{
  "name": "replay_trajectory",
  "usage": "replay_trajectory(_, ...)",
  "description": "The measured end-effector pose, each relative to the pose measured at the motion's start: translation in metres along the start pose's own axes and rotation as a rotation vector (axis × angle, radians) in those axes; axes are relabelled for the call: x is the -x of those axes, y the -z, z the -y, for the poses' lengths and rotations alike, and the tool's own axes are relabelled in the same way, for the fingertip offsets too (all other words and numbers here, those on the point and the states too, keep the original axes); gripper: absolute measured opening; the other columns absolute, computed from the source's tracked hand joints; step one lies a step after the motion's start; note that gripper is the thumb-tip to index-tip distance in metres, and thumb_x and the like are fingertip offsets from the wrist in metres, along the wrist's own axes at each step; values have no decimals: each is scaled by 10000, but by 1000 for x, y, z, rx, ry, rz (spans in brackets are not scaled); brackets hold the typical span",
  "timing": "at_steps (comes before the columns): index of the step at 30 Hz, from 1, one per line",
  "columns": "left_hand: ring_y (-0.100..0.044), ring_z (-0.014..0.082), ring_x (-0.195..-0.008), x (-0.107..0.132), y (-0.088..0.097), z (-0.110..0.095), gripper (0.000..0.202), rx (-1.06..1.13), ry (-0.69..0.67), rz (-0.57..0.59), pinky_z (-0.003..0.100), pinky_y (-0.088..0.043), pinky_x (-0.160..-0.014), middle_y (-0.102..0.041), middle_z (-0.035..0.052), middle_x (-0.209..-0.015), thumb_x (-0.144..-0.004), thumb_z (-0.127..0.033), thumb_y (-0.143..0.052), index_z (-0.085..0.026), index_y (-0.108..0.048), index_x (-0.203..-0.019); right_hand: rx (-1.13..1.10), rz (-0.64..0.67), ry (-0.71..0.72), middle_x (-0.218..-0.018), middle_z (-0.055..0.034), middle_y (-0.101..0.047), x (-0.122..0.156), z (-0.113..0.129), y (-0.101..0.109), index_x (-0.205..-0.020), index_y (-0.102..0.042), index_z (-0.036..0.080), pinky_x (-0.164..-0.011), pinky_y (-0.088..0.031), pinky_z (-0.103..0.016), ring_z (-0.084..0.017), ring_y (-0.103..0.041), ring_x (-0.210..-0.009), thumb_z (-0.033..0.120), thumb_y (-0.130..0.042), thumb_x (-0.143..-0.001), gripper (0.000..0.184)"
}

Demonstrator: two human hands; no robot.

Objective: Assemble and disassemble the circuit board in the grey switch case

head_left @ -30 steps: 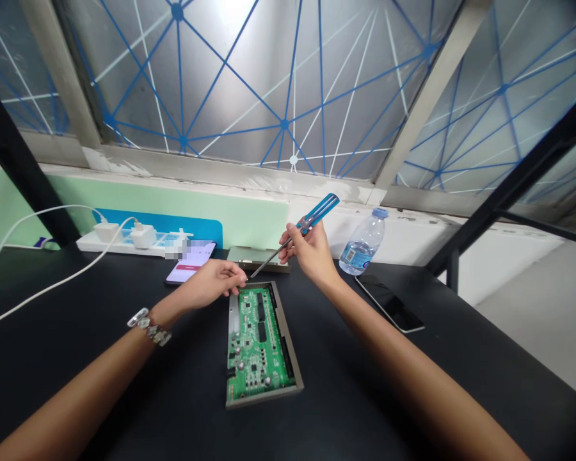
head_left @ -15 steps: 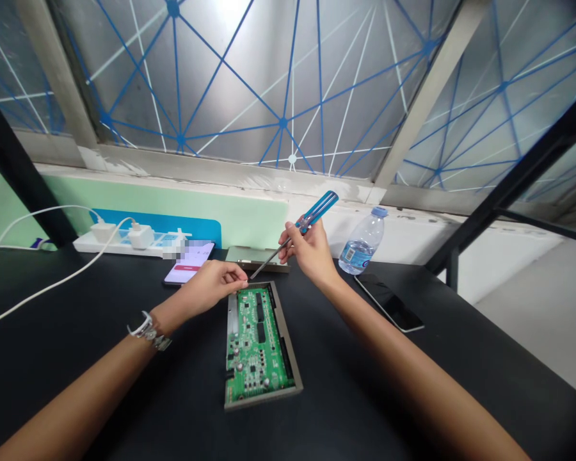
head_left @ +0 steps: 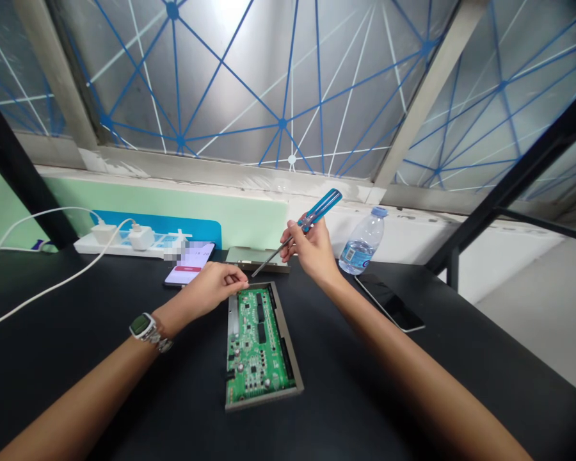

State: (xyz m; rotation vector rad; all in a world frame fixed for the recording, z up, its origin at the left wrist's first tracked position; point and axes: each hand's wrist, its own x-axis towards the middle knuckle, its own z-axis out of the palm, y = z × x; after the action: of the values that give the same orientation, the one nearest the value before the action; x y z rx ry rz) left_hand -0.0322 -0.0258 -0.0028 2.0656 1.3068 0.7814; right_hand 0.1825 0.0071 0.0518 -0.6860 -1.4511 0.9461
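A green circuit board (head_left: 256,346) lies in a shallow grey metal frame (head_left: 290,346) on the black table. My right hand (head_left: 312,250) is closed around a screwdriver (head_left: 321,210) with a clear blue handle. Its shaft slants down to the left, and the tip is just above the frame's far end, close to my left fingertips. My left hand (head_left: 221,282) is at the far left corner of the frame, with thumb and forefinger pinched together. Whatever is between those fingertips is too small to make out. A silver watch (head_left: 146,328) is on my left wrist.
Behind the board lies a grey metal cover (head_left: 256,258). A lit phone (head_left: 192,261) and a white power strip (head_left: 125,242) with plugs and cables are at the back left. To the right stand a water bottle (head_left: 362,243) and a dark phone (head_left: 391,301). A wall runs along the back.
My left wrist has turned so that the watch face shows. The screwdriver has shifted very slightly up and to the right. The board has stayed in place.
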Motion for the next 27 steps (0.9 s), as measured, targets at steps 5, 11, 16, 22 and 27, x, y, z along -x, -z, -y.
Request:
replay_trajectory(5,-619,169,-638,0,0,0,213,3,-2,0,252,-437,-578,-720,47,-722,-826,-348,-641,-151,-715,-857,7,5,-16,-677,90,-591,0,0,0,-946,-306,265,-360,-508,-217,-104,-587,-416,368,-593,-886,311)
replay_trajectory(11,-625,175,-660,1,-1,1,230,25,-16,2,257,-446,-595,-709,42,-730,-842,-371,-625,-155,-704,-862,-29,10,-17,-677,101,-594,0,0,-2,-942,-297,269,-366,-514,-222,-105,-590,-421,389,-608,-871,340)
replay_trajectory(16,-624,177,-677,4,0,0,229,-19,-49,2,268,-457,-620,-710,54,-765,-855,-365,-604,-153,-691,-859,15,29,-9,-691,88,-598,3,3,-7,-945,-312,262,-382,-519,-218,-99,-596,-432,390,-590,-892,311)
replay_trajectory(22,-626,172,-657,4,3,0,211,-88,-68,8,267,-457,-608,-710,57,-753,-860,-336,-593,-151,-694,-863,127,41,50,-736,59,-598,7,3,-13,-993,-335,262,-393,-518,-216,-89,-585,-445,419,-535,-928,261)
replay_trajectory(27,-631,180,-653,5,5,2,193,-135,-76,4,267,-459,-607,-709,60,-747,-856,-326,-597,-157,-691,-860,199,99,50,-724,49,-595,2,6,-22,-1010,-343,262,-390,-521,-218,-98,-595,-450,394,-527,-935,239)
